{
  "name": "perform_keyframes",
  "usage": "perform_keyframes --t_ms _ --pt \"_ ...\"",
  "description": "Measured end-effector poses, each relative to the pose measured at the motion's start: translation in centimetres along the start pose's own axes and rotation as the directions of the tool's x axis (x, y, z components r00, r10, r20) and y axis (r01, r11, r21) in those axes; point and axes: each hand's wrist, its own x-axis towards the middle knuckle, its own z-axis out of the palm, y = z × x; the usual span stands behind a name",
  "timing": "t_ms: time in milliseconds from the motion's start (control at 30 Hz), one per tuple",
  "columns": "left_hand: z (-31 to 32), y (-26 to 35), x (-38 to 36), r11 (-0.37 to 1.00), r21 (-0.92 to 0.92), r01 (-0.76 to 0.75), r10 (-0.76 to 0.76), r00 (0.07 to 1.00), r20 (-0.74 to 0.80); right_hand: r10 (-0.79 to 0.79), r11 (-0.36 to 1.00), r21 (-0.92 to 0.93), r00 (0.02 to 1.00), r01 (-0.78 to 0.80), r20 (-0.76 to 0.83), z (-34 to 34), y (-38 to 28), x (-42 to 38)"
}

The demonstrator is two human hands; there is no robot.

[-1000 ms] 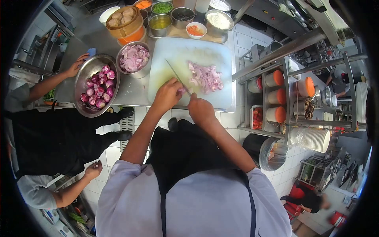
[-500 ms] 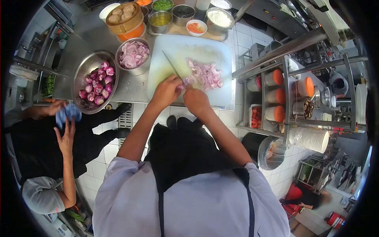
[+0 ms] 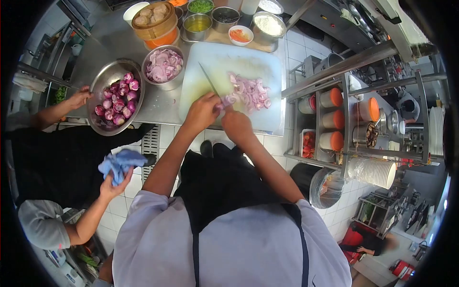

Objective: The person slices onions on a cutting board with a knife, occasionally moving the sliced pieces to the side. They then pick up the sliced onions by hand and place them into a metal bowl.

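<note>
Seen from above, a person stands at a steel bench (image 3: 162, 107) with a white cutting board (image 3: 224, 60) lying at its near edge, close to the body. Which hand is which needs care, since the view looks down over the shoulders: the left hand (image 3: 202, 113), on the picture's left, has its fingers curled shut around the handle of a knife (image 3: 208, 79), the blade angling up and away across the board. The right hand (image 3: 235, 125) has its fingers bunched narrowly on a piece of red onion (image 3: 224, 101) at the board's near edge, probably to steady it against the blade. Just beyond lies a loose pile of onion slices (image 3: 248, 92) in the board's middle, seemingly pushed clear of the cutting spot. Left of the board, a small steel bowl (image 3: 163, 67) holds peeled pale onions, and a larger steel bowl (image 3: 114, 98) at the bench's left edge holds whole purple ones, both within easy reach. Along the far edge stand small tubs of ingredients (image 3: 197, 22) and a bamboo steamer (image 3: 152, 17). A co-worker in black stands at the left; one hand (image 3: 79, 97) touches the large bowl's rim, another holds a blue cloth (image 3: 119, 163).
</note>
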Motion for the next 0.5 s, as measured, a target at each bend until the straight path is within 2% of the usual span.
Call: perform_keyframes --t_ms 67,133,233,367,500 --pt "0.2 -0.3 0.0 1.000 0.005 0.009 -0.009 1.000 0.009 -0.008 1.000 -0.001 1.000 0.008 -0.017 0.7 0.3 0.7" --pt "0.1 -0.1 -0.2 1.000 0.024 -0.013 0.013 1.000 -0.013 -0.033 0.999 0.013 0.999 0.033 -0.036 -1.6 -0.4 0.5" --pt "0.0 0.0 -0.3 1.000 0.005 0.000 0.000 1.000 -0.030 -0.025 1.000 -0.001 0.999 0.025 0.036 -3.5 -0.9 -0.6" --pt "0.6 -0.8 -0.5 1.000 0.013 0.006 -0.006 1.000 -0.025 -0.051 0.998 -0.034 0.998 0.049 -0.041 1.0 0.4 0.4" --pt "0.1 -0.2 -0.4 1.000 0.024 -0.013 0.013 0.999 -0.038 -0.058 0.998 -0.004 0.998 0.058 -0.031 -2.3 -0.6 0.0"
